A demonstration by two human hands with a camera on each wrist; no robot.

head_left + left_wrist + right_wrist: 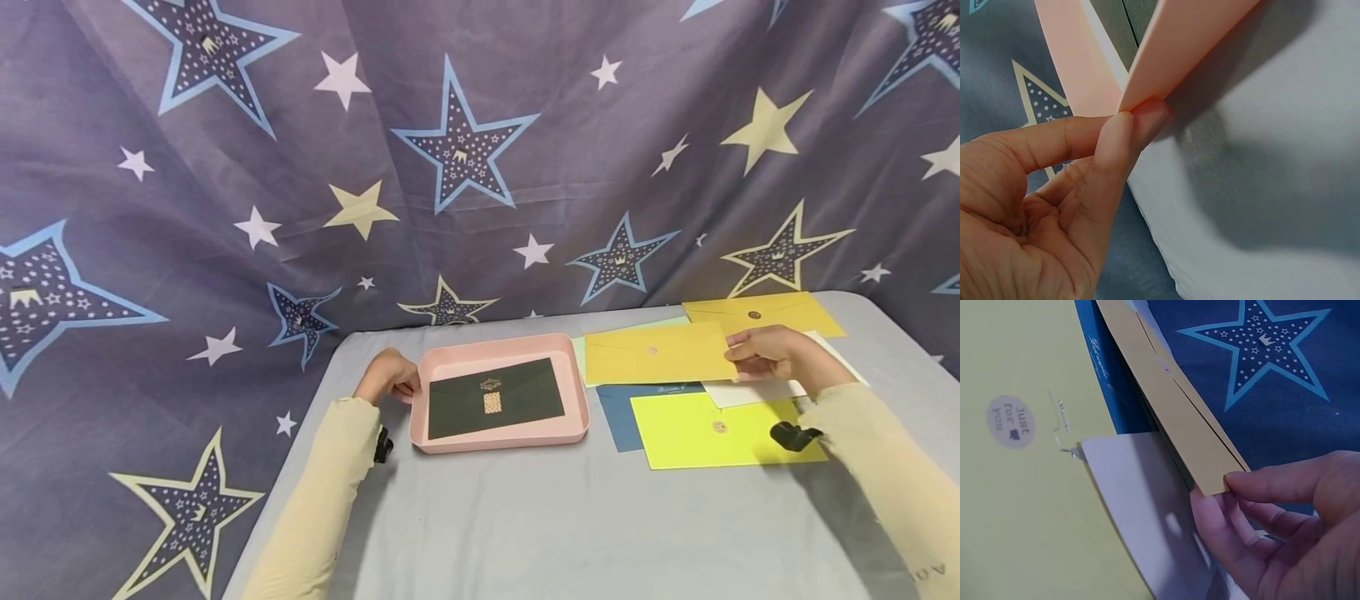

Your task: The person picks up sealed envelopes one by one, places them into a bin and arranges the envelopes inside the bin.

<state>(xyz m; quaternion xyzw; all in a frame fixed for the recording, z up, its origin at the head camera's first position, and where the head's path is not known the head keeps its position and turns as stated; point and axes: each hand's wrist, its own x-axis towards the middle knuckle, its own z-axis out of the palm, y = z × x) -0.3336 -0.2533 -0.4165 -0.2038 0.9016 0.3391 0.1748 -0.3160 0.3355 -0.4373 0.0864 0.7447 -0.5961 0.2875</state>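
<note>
A golden-yellow envelope (626, 362), right of centre in the head view, hides much of a mint-green envelope (580, 358); the right hand (772, 354) pinches its right edge, partly covering it. The blue envelope's (621, 421) script is hard to read. The left hand (391, 377) pinches the pink tray's (498, 445) left rim.

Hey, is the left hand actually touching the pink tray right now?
Touching. The left wrist view shows it plainly: the left hand pinches the edge of the pink tray, with no gap between them.
</note>
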